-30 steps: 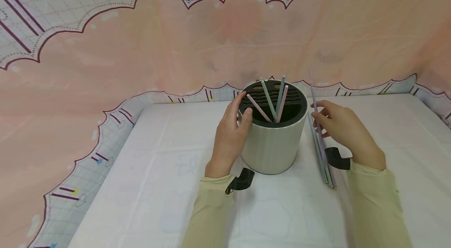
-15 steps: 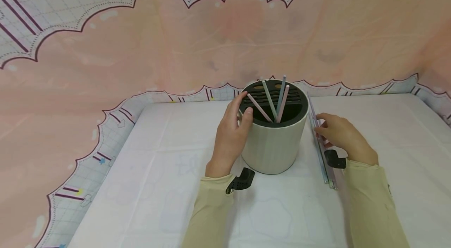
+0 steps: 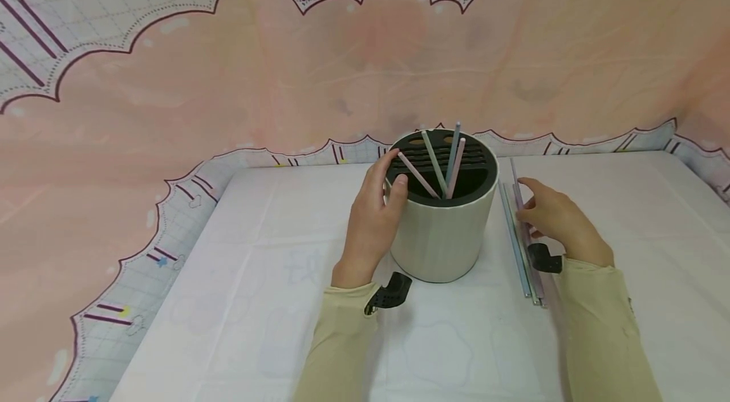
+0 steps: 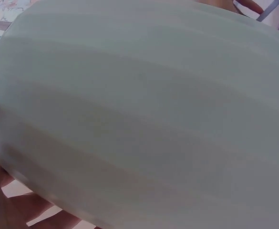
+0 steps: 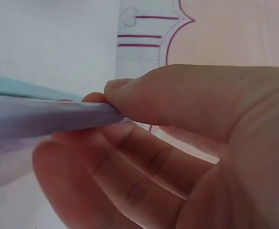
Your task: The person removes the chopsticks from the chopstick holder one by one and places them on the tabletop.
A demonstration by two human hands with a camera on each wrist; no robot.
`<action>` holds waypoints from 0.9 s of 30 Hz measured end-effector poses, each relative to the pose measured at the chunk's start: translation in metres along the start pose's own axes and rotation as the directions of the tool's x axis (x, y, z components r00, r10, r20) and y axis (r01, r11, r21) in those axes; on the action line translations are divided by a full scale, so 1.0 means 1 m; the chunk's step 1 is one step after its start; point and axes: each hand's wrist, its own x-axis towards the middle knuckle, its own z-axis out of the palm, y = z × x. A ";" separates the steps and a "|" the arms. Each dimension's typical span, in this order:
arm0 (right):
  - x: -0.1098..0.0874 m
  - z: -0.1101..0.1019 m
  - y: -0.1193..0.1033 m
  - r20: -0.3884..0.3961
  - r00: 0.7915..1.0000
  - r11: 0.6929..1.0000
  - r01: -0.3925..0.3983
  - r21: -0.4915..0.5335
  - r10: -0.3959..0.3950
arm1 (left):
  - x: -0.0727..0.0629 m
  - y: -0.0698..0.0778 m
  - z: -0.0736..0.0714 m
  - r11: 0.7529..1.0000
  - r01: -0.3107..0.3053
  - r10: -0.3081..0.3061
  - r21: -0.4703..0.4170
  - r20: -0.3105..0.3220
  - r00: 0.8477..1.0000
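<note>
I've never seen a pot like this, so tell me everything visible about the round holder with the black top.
The round holder is a faintly ribbed, off-white cylinder, perhaps plastic, standing upright on the white table. Its black top has narrow slots and oval holes toward the back and a wide opening in front. Four thin sticks, pink, green and blue, lean inside it. The left hand rests against the holder's left side and rim.

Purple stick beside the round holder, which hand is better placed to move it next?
Likely the right hand: it pinches the purple stick, while the left hand touches the opposite side of the round holder.
</note>
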 end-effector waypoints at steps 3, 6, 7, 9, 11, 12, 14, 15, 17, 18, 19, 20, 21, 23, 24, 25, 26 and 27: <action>0.002 0.001 0.004 0.028 0.999 1.000 -0.029 0.000 0.029 | 0.000 0.000 0.000 1.000 0.000 0.000 -0.001 -0.002 1.000; 0.003 0.002 0.006 0.045 0.998 0.999 -0.042 -0.004 0.042 | -0.001 -0.001 0.000 1.000 0.000 0.000 -0.006 0.001 1.000; 0.004 0.002 0.006 0.048 0.998 0.999 -0.044 -0.007 0.044 | -0.001 -0.001 0.000 1.000 0.000 0.000 -0.008 0.001 1.000; 0.004 0.002 0.007 0.053 0.998 0.999 -0.044 -0.012 0.045 | -0.001 0.000 0.000 1.000 -0.002 0.002 -0.011 0.002 1.000; 0.005 0.003 0.009 0.055 0.998 0.999 -0.041 -0.016 0.042 | 0.000 0.000 0.000 1.000 -0.006 0.006 -0.013 0.002 1.000; 0.005 0.003 0.010 0.057 0.998 0.999 -0.041 -0.017 0.042 | 0.000 0.000 0.000 1.000 -0.009 0.009 -0.014 0.002 1.000; 0.005 0.003 0.011 0.056 0.998 0.999 -0.041 -0.019 0.042 | 0.000 0.000 0.000 1.000 -0.013 0.013 -0.015 0.000 1.000; 0.005 0.004 0.011 0.056 0.998 0.999 -0.041 -0.021 0.042 | 0.000 0.000 0.000 1.000 -0.015 0.015 -0.016 0.000 1.000; 0.006 0.004 0.012 0.055 0.998 0.999 -0.040 -0.020 0.041 | 0.000 0.001 0.000 1.000 -0.022 0.022 -0.017 -0.003 1.000; 0.006 0.004 0.012 0.055 0.998 0.999 -0.036 -0.021 0.038 | 0.001 0.001 0.000 1.000 -0.024 0.024 -0.017 -0.004 1.000; 0.006 0.004 0.013 0.054 0.998 0.999 -0.031 -0.023 0.032 | 0.001 0.001 0.000 1.000 -0.026 0.026 -0.017 -0.006 1.000; 0.006 0.004 0.013 0.055 0.998 0.999 -0.027 -0.021 0.029 | 0.001 0.001 0.000 0.999 -0.027 0.027 -0.018 -0.007 1.000; 0.007 0.004 0.013 0.057 0.998 1.000 -0.022 -0.022 0.024 | 0.001 0.001 0.000 0.999 -0.028 0.028 -0.018 -0.008 1.000; 0.008 0.005 0.013 0.060 0.998 1.000 -0.021 -0.021 0.023 | 0.001 0.000 0.000 0.999 -0.027 0.027 -0.018 -0.008 1.000; 0.008 0.005 0.013 0.062 0.998 1.000 -0.023 -0.021 0.024 | 0.001 0.000 0.000 1.000 -0.025 0.025 -0.018 -0.008 1.000; 0.009 0.006 0.013 0.064 0.998 0.999 -0.026 -0.020 0.027 | 0.001 0.000 0.000 1.000 -0.024 0.024 -0.020 -0.008 1.000; 0.009 0.006 0.014 0.067 0.997 0.999 -0.031 -0.018 0.032 | 0.001 -0.001 0.000 1.000 -0.021 0.021 -0.020 -0.008 1.000; 0.010 0.007 0.014 0.069 0.997 0.999 -0.036 -0.018 0.037 | 0.000 -0.001 0.000 1.000 -0.019 0.019 -0.022 -0.007 1.000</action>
